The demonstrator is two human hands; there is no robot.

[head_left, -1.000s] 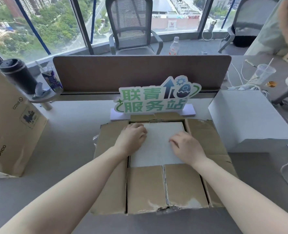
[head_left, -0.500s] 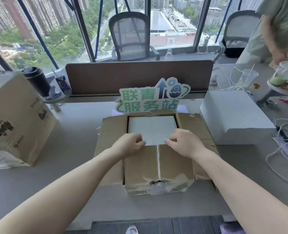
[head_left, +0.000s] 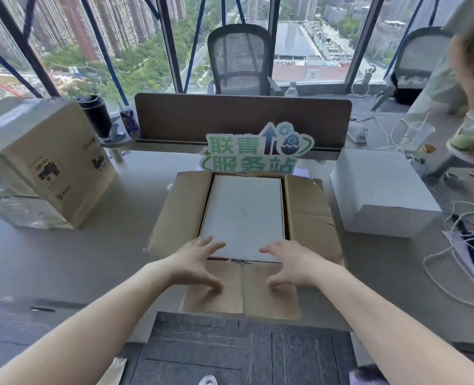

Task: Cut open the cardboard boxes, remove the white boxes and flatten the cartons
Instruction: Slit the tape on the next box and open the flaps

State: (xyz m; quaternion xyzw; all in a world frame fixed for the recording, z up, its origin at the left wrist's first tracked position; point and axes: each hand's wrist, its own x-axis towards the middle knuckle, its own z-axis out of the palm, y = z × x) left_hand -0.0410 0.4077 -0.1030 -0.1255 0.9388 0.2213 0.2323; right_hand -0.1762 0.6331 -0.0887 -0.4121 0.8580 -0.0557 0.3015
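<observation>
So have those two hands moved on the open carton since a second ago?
Yes. The left hand and right hand drew back from the white box toward the carton's near flaps.

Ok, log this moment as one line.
carton open | white box inside | left hand open | right hand open

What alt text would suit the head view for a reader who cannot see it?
Both hands, left hand and right hand, spread open at the near edge of a white box sitting in an opened cardboard carton on a grey desk. Another white box stands right, a closed carton left.
</observation>
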